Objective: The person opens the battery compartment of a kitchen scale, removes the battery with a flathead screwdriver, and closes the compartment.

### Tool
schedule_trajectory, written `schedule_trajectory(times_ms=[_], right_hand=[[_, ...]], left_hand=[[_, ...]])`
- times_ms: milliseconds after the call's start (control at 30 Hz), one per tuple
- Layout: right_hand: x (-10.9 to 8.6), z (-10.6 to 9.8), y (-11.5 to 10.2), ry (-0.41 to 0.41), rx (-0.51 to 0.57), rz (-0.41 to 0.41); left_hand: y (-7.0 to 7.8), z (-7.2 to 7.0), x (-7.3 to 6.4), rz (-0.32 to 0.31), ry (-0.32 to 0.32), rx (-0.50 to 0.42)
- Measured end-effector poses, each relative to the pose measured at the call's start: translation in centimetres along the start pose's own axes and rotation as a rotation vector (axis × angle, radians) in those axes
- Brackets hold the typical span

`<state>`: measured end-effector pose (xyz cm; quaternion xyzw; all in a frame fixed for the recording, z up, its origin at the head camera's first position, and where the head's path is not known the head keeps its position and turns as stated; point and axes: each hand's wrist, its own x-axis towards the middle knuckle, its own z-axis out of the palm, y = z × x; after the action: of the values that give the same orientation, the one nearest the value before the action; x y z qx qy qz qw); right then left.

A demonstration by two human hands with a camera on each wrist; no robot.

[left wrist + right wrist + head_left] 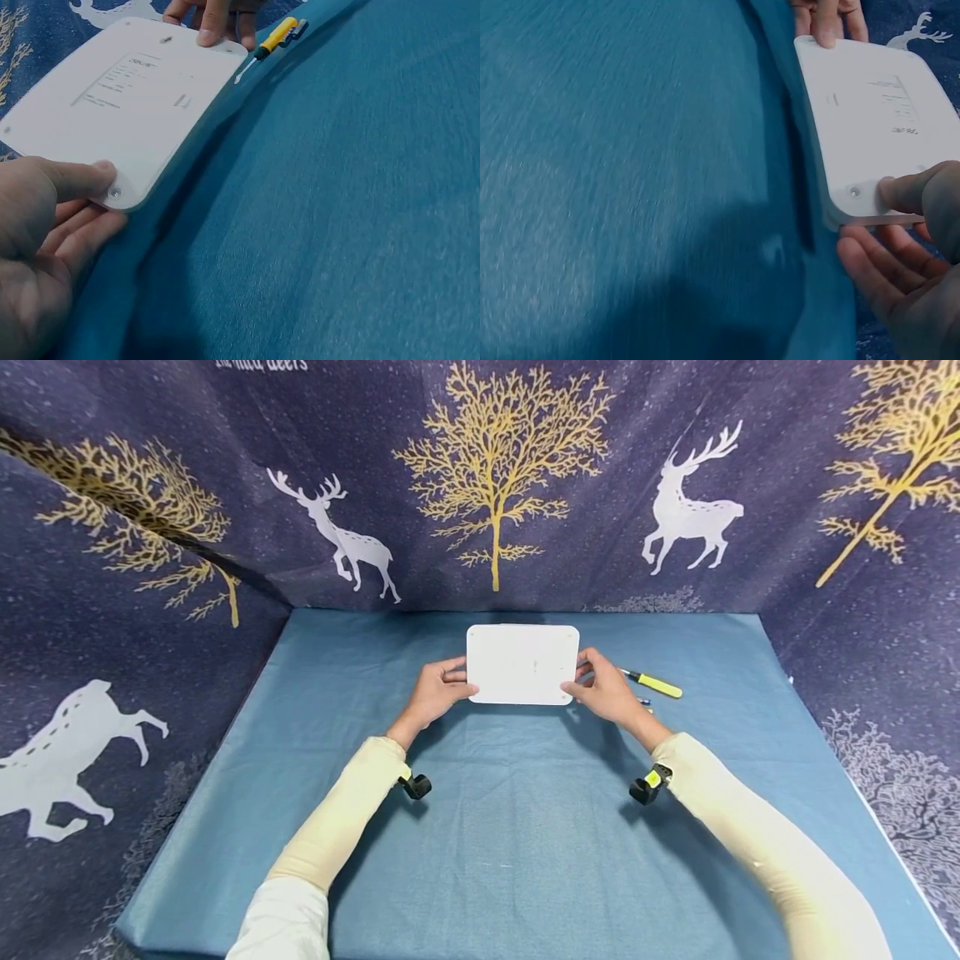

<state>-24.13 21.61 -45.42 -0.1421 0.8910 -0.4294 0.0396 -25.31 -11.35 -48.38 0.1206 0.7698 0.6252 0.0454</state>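
Note:
A white flat rectangular device [522, 664] with rounded corners is held up over the far half of the table. Its face with printed text and screw holes at the corners [115, 193] is turned toward me. My left hand [437, 693] pinches the left edge, thumb on the printed face and fingers behind. At the opposite edge my right hand [606, 689] grips the same way, its thumb [904, 193] close to a corner screw hole. The device's other face is hidden.
A yellow-handled screwdriver [660, 685] lies on the blue tablecloth [495, 827], just right of my right hand. Beside it is a small dark item [300, 28], partly hidden in the head view. A dark curtain [570, 560] with deer and trees hangs behind the table.

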Motion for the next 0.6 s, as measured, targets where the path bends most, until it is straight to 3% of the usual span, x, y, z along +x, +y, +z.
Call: schedule_trajectory(times_ms=[233,433,600], right_hand=[[0.0,0.0,0.7,0.056,-0.031,-0.093],[-0.1,0.3,1.2,0.064,-0.066,-0.184],[-0.2,0.4,1.7,0.077,-0.078,-0.267]], left_hand=[[-0.1,-0.2,0.0,0.08,-0.006,-0.01],[-0.5,-0.5,0.2,0.163,-0.008,0.034],[-0.6,-0.6,0.3,0.188,-0.03,0.034]])
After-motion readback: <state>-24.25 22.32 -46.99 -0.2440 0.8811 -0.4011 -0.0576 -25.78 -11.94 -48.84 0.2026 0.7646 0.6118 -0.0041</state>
